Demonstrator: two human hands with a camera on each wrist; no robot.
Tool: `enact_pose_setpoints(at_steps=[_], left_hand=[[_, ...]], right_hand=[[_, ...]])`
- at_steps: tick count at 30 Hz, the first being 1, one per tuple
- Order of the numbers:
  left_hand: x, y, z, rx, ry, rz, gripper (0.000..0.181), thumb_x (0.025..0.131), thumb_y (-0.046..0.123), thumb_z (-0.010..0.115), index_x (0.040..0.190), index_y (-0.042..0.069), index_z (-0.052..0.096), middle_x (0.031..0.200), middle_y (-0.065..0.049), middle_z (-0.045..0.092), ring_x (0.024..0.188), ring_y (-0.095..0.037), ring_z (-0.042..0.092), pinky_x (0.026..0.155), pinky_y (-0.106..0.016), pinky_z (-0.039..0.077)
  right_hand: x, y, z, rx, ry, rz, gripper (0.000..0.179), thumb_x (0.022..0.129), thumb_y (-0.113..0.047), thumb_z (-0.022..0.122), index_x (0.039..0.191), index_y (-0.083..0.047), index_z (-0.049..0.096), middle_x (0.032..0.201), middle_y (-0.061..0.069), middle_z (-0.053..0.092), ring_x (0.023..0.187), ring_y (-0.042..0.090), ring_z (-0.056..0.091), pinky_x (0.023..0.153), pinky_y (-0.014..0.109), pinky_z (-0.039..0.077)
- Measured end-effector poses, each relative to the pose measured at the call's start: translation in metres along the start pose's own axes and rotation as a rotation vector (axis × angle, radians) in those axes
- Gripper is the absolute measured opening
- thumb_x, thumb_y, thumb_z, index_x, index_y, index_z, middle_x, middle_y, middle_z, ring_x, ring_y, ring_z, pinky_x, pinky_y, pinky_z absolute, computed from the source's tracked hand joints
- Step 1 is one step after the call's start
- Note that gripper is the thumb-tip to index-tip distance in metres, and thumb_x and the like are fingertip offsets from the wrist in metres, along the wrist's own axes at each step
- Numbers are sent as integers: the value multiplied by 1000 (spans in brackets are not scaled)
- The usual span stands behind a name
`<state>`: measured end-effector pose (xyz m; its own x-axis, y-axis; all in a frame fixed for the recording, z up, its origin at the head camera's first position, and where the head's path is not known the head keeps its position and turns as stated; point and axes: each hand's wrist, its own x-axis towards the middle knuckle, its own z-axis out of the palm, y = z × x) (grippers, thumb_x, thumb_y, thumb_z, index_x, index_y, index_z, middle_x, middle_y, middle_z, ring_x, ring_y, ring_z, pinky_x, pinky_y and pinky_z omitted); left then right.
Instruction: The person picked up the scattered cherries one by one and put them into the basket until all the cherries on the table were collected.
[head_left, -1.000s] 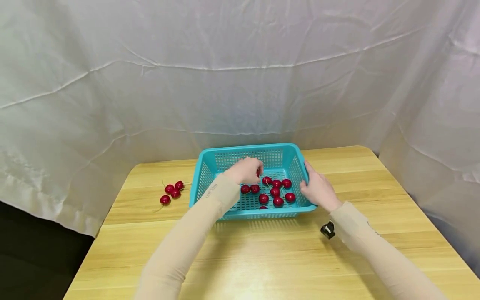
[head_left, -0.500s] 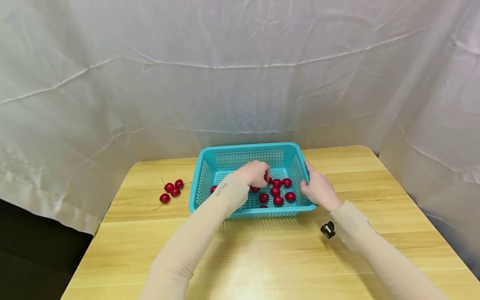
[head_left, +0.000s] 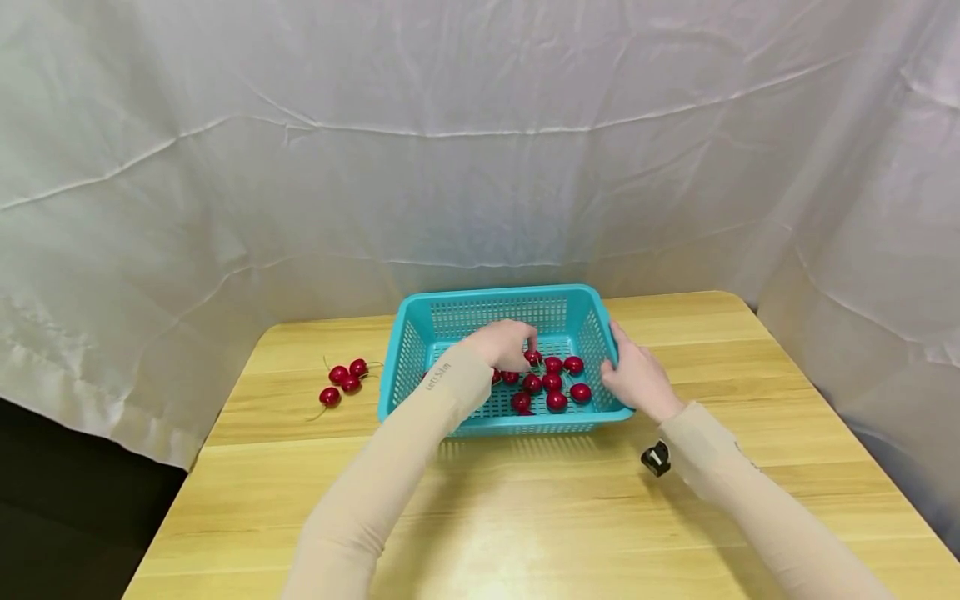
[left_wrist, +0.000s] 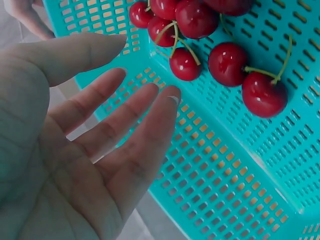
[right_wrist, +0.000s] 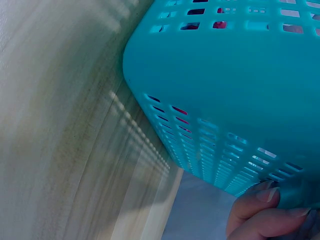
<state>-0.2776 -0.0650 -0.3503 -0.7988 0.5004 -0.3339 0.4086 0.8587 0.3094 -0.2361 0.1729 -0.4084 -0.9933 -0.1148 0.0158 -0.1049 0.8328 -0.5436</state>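
My left hand (head_left: 504, 344) is over the inside of a turquoise plastic basket (head_left: 498, 296). In the left wrist view, its fingers (left_wrist: 120, 122) are extended and spread, with the thumb apart and nothing held. Several shiny red cherries with green stems lie on the basket floor beyond the fingertips, among them one cherry (left_wrist: 265, 95) and another cherry (left_wrist: 185, 64). In the head view, my left hand and sleeve hide part of the basket's left half. At the basket's right end, my right hand (head_left: 637, 379) grips the rim; curled fingertips (right_wrist: 262, 195) show against it in the right wrist view.
Left of the basket, several more cherries (head_left: 351, 383) lie in a loose group on the wooden table (head_left: 517, 517). Pale cloth (head_left: 480, 167) hangs behind the table and along its right side. A small black device (head_left: 656, 459) sits by my right wrist.
My left hand has moved slightly right inside the basket and let go of a cherry, which now lies among the others. The right hand keeps its hold on the rim.
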Motion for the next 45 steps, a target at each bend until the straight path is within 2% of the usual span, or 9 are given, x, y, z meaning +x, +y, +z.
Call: enact_pose_setpoints(at_steps=[7, 10, 14, 19, 22, 26, 34, 42, 45], left_hand=[[-13, -8, -7, -2, -14, -18, 34, 97, 21, 61, 131, 15, 61, 140, -6, 58, 96, -19, 53, 79, -34, 46], [-19, -15, -12, 5, -16, -29, 36, 98, 22, 61, 133, 15, 59, 133, -7, 62, 95, -20, 54, 82, -35, 47], [-26, -25, -17, 25, 2, -52, 37, 98, 26, 62, 134, 18, 58, 125, -6, 64, 102, -21, 58, 91, -39, 50], [-35, -40, -24, 13, 40, -49, 38, 99, 27, 61, 135, 18, 57, 136, -10, 62, 116, -24, 58, 100, -43, 51], [-41, -49, -28, 4, 69, -49, 38, 99, 27, 61, 135, 18, 57, 136, -9, 62, 118, -24, 59, 102, -44, 50], [-51, -63, -31, -13, 141, -47, 39, 99, 25, 62, 136, 15, 56, 136, -11, 61, 123, -26, 58, 104, -45, 50], [-78, -93, -29, -60, 338, -44, 41, 98, 18, 62, 137, 10, 55, 141, -12, 59, 129, -32, 56, 109, -49, 47], [-104, -122, -22, -51, 503, -36, 39, 95, 13, 60, 134, 8, 57, 138, -13, 59, 116, -35, 61, 101, -53, 50], [-114, -134, -17, -48, 591, -32, 36, 95, 12, 61, 130, 5, 59, 134, -15, 60, 115, -35, 61, 100, -53, 52]], right_hand=[[0, -3, 1, -4, -8, 9, 79, 95, -14, 49, 160, 2, 9, 128, 42, 58, 73, 31, 71, 56, 35, 57], [-1, -4, 0, -1, -5, 8, 78, 95, -13, 49, 160, 2, 9, 128, 42, 58, 73, 31, 71, 56, 36, 57], [-1, -4, -1, 1, -2, 2, 78, 95, -12, 49, 160, 3, 9, 129, 43, 57, 74, 32, 71, 56, 36, 57], [-1, -4, -3, 1, -6, 0, 78, 94, -12, 49, 160, 2, 9, 131, 43, 55, 77, 34, 72, 56, 37, 58], [-1, -3, -3, 4, -14, 7, 79, 95, -13, 48, 160, 1, 8, 129, 43, 56, 74, 32, 72, 55, 35, 58], [0, -3, -2, 4, -16, 6, 79, 95, -14, 48, 160, 2, 8, 127, 43, 57, 69, 29, 70, 54, 34, 57], [2, -3, 0, 9, -17, 11, 79, 94, -13, 48, 161, 1, 7, 131, 43, 55, 71, 30, 71, 53, 34, 57], [1, -2, 0, 22, -24, 11, 80, 94, -12, 47, 161, 0, 6, 128, 43, 57, 66, 26, 69, 51, 32, 55], [1, -2, -1, 17, -18, 9, 79, 93, -12, 47, 160, 1, 7, 128, 43, 57, 68, 28, 70, 53, 33, 55]])
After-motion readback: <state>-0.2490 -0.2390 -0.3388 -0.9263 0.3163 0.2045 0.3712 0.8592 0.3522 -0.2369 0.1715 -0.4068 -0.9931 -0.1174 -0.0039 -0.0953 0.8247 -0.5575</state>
